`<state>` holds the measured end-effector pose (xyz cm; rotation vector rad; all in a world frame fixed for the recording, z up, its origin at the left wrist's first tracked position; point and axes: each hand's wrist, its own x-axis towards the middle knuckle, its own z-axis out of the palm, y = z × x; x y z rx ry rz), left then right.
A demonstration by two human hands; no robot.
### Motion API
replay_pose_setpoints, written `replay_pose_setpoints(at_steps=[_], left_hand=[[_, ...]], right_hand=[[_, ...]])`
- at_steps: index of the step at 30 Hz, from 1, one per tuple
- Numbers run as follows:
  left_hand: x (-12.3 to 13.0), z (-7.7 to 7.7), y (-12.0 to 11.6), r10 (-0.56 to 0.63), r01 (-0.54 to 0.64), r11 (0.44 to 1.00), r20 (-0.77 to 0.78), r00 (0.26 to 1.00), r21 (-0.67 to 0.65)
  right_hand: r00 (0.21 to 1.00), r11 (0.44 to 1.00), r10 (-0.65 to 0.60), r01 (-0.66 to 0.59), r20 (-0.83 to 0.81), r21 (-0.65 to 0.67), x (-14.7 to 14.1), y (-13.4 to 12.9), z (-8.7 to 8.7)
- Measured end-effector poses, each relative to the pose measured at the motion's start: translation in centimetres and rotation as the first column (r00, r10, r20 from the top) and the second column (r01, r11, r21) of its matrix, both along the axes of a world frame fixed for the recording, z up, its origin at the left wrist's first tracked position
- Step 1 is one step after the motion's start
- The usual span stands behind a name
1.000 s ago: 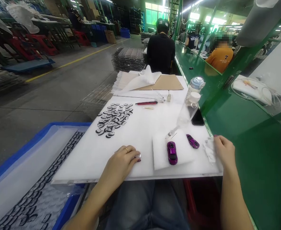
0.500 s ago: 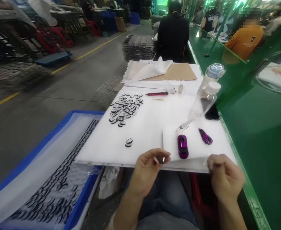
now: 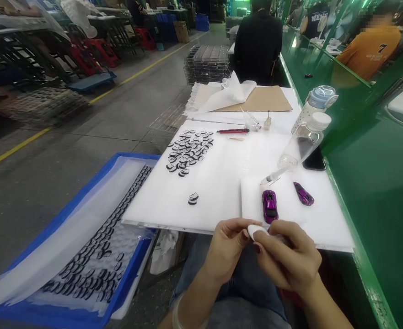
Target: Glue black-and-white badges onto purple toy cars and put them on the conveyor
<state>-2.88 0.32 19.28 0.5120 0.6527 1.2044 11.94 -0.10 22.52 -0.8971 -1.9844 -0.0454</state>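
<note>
The fingers of the right hand [image 3: 290, 256] are closed on a wad of white cloth [image 3: 256, 232], which wraps one fingertip. The fingers of the left hand [image 3: 227, 249] are curled in a pinch against that cloth; what lies between them is hidden. Both hands meet over the near edge of the table, in front of a purple toy car [image 3: 270, 208].

That car rests on a white foam pad [image 3: 251, 196]; a second purple toy car [image 3: 303, 194] lies to its right. Beyond are a thin-tipped tube [image 3: 274, 176], a clear bottle with a white cap [image 3: 306, 144], a blue-lidded bottle [image 3: 314, 107] and a black phone [image 3: 314, 161], partly covered by the clear bottle.

On the left of the white-topped table [image 3: 222, 183] are a cluster of small dark-edged parts [image 3: 189, 153] and a few more [image 3: 193, 198] nearer. A red pen-like tool [image 3: 233, 131] lies farther in, with brown cardboard [image 3: 273, 99] at the far end.

A blue tray [image 3: 137, 262] of similar parts stands left; a green bench [image 3: 369, 169] runs along the right. Ahead sits a person in black [image 3: 258, 45]. An orange shirt [image 3: 369, 52] reads "7", its smaller lettering too blurred to read; a dark vest [image 3: 315, 23] shows "NE", the remaining letters unclear.
</note>
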Motion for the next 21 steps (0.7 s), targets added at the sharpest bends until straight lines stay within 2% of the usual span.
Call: replay_pose_setpoints(at_steps=[3, 6, 12, 14, 16, 17, 18, 20, 21], left_hand=[[0.0, 0.1, 0.1, 0.001, -0.001, 1.000, 0.024, 1.000, -0.002], [0.2, 0.2, 0.1, -0.019, 0.019, 1.000, 0.063, 0.998, 0.001], [0.0, -0.3, 0.2, -0.010, 0.010, 1.000, 0.020, 1.000, 0.000], [-0.4, -0.5, 0.3, -0.007, 0.010, 0.998, -0.044, 0.999, 0.059], [-0.9, -0.7, 0.6, 0.059, -0.023, 0.985, -0.207, 0.977, 0.170], [-1.1, -0.7, 0.8, 0.131, -0.044, 0.964, -0.330, 0.935, 0.261], [-1.2, -0.6, 1.1, 0.234, -0.053, 0.926, -0.457, 0.858, 0.374], [-1.1, -0.6, 1.9, 0.476, 0.008, 0.786, -0.615, 0.628, 0.618], [-0.9, -0.5, 2.3, 0.580, 0.074, 0.699, -0.625, 0.522, 0.711]], right_hand=[[0.997, 1.000, 0.003, -0.005, 0.078, 0.020, 0.9, -0.1, 0.4], [0.997, 0.999, -0.037, 0.036, 0.064, 0.007, 1.0, 0.1, 0.7], [0.994, 0.997, 0.076, -0.074, 0.079, -0.029, 1.3, 0.0, 0.9], [1.000, 0.995, 0.021, -0.019, 0.020, -0.099, 2.3, -0.1, 0.6], [0.992, 0.973, -0.095, 0.074, -0.085, -0.216, 3.1, 0.2, 0.1], [0.979, 0.952, -0.156, 0.114, -0.131, -0.283, 3.4, 0.4, -0.3], [0.964, 0.927, -0.210, 0.144, -0.162, -0.346, 3.5, 0.7, -0.7], [0.942, 0.880, -0.286, 0.185, -0.178, -0.437, 3.4, 1.4, -1.6], [0.933, 0.864, -0.317, 0.208, -0.173, -0.459, 3.3, 1.7, -2.0]])
